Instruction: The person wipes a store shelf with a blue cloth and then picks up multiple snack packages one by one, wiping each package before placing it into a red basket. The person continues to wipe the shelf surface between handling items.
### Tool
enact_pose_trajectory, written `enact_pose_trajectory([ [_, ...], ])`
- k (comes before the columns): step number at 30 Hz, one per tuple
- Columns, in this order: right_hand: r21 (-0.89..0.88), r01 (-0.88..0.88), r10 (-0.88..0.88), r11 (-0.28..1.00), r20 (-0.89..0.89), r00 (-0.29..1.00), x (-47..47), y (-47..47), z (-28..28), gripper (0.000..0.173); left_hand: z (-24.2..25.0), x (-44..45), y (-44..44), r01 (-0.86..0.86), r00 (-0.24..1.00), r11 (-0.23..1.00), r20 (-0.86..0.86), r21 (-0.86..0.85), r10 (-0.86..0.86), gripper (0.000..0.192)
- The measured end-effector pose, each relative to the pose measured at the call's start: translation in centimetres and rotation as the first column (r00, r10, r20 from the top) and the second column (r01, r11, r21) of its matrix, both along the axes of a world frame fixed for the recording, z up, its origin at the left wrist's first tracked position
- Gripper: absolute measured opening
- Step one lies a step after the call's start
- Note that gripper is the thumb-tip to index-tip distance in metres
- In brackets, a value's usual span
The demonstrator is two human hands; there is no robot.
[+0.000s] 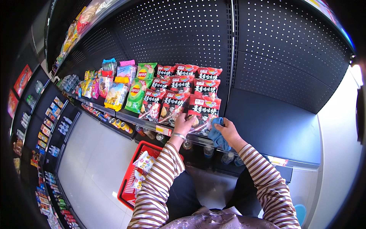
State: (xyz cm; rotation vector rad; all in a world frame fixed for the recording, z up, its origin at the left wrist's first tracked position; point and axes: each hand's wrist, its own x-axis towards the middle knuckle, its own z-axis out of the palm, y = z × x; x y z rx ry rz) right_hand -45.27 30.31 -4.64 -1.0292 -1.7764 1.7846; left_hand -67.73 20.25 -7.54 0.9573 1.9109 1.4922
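Red and black snack bags (pixel 174 106) stand in rows on a dark metal shelf. My left hand (pixel 183 124) grips the lower left edge of the front right snack bag (pixel 204 113), its thumb lying over the bag's face. A blue cloth (pixel 218 134) is bunched in my right hand (pixel 230 133), pressed against that bag's lower right corner. Part of the cloth hangs over the shelf's front edge. Left of the red bags are green Lay's chip bags (pixel 135 96) and a yellow and blue snack bag (pixel 115 96).
Below the shelf, a red shopping basket (pixel 125 183) holds white snack bags (pixel 144 160). Cans (pixel 123 126) and bottles (pixel 208 151) line the lower shelf. A perforated back panel (pixel 177 31) rises behind the bags. Bare shelf board (pixel 268 126) extends right toward a white wall (pixel 337 114).
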Motion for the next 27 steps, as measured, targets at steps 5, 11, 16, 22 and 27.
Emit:
enact_pose_trajectory([
  [5, 0.031, 0.028, -0.025, 0.999, -0.083, 0.996, 1.0, 0.0, 1.1, 0.036, 2.7, 2.7, -0.9, 0.056, 0.87, 0.976, 0.47, 0.213, -0.152, 0.037],
  [11, 0.171, 0.057, -0.006, 0.984, -0.29, 0.957, 1.8, 0.9, -0.7, 0.025, 4.2, 3.9, -1.3, 0.114, 0.943, 0.948, 0.267, 0.297, -0.197, 0.029],
  [16, 0.066, 0.031, -0.006, 0.997, -0.349, 0.937, 3.5, 0.5, 1.4, 0.029, 6.9, 3.0, -2.9, -0.042, 0.957, 0.895, 0.276, 0.444, -0.092, 0.024],
  [22, 0.171, -0.005, 0.053, 0.985, -0.279, 0.959, 3.4, -0.6, 2.1, 0.036, 5.4, -2.3, -15.6, -0.486, 0.834, 0.696, 0.519, 0.528, 0.188, 0.033],
  [27, 0.201, -0.019, 0.065, 0.979, -0.222, 0.973, 4.0, 0.2, 1.6, 0.041, -2.7, -5.3, -28.7, -0.843, 0.494, 0.446, 0.759, 0.299, 0.424, 0.022],
])
